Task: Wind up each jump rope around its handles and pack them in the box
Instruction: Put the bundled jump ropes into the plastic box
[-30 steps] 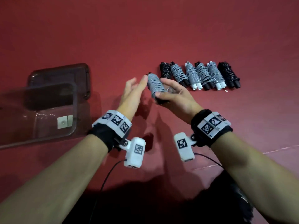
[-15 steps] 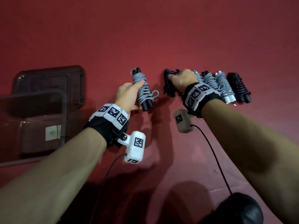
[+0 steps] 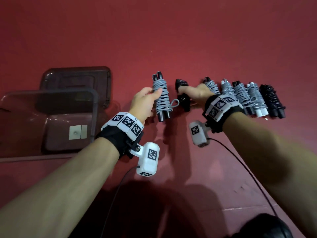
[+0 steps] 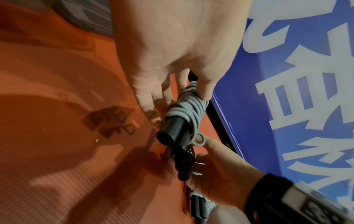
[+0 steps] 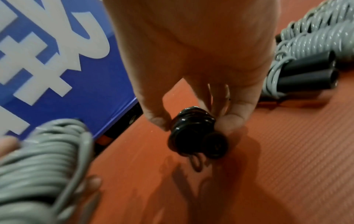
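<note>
My left hand (image 3: 147, 100) grips a wound grey jump rope with black handles (image 3: 162, 98), held above the red mat; in the left wrist view the same grey rope (image 4: 184, 115) points its handle ends at the camera. My right hand (image 3: 193, 95) grips a wound black jump rope (image 3: 183, 97) at the left end of the row, seen close in the right wrist view as a black rope bundle (image 5: 195, 133) between thumb and fingers. To its right lie several more wound ropes (image 3: 243, 95) side by side. The clear plastic box (image 3: 51, 121) stands at the left.
The box's lid (image 3: 77, 78) lies behind the box on the red mat (image 3: 171, 40). A blue board with white characters (image 4: 296, 91) stands beyond the ropes. Wrist-camera cables trail toward me, and a dark object (image 3: 262, 225) sits at the bottom right.
The grey rope passed from my right hand to my left. My right hand reached forward to the row and closed round the black rope at its left end.
</note>
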